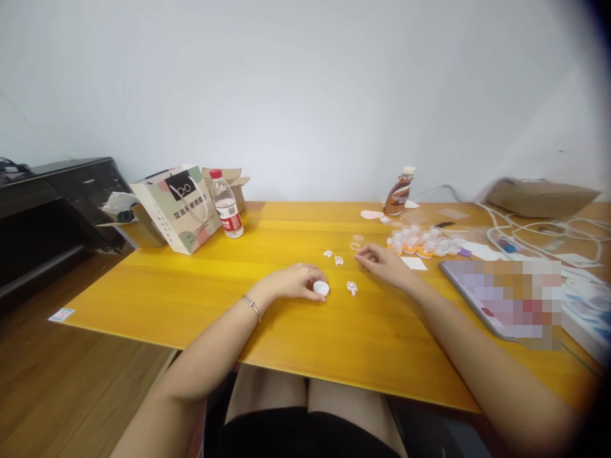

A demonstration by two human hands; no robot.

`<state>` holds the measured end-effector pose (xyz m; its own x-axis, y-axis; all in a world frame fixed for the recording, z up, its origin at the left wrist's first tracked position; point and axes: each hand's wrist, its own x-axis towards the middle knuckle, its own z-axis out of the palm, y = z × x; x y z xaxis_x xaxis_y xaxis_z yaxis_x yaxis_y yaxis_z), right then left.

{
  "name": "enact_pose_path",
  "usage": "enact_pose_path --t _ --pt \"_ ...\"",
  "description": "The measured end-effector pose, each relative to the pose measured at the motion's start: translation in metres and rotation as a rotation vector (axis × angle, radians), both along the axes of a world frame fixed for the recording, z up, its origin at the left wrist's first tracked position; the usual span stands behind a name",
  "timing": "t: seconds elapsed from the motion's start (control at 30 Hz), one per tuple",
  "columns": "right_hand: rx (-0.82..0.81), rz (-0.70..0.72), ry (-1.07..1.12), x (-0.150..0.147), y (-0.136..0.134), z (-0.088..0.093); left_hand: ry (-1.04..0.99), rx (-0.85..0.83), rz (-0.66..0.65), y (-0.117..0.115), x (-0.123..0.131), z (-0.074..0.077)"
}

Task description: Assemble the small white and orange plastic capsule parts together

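Observation:
My left hand [301, 282] rests low over the yellow table [200, 299], thumb and fingers closed around the edge of a small white round disc-like piece [321, 289]. Further right, my right hand [379, 261] is bent down to the tabletop with its fingers slightly apart, and I see nothing in it. Just beyond those fingertips stands a small clear plastic cup or ring [356, 242]. Between the hands lie small white cut-out pieces with dark and red marks: one nearer me [352, 288], and two more, a middle piece [338, 261] and a far piece [328, 254].
At the back left stand a paper bag [191, 216], a water bottle [228, 207] and cardboard boxes [233, 181]. A brown drink bottle [400, 192], a cluster of clear plastic pieces [420, 242], white cables [506, 222] and a tablet-like device [499, 305] occupy the right side.

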<state>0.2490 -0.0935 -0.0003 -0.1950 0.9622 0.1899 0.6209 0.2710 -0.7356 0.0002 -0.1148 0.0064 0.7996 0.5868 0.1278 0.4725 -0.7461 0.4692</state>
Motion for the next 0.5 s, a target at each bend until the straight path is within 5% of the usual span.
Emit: enact_pose_path --t 0.2,0.5 --pt "-0.226 0.210 -0.264 -0.005 -0.011 -0.001 -0.115 0.138 0.128 0.013 0.009 -0.008" --pt "-0.212 0.267 -0.131 -0.018 -0.013 -0.010 0.028 0.072 0.100 0.032 0.028 -0.015"
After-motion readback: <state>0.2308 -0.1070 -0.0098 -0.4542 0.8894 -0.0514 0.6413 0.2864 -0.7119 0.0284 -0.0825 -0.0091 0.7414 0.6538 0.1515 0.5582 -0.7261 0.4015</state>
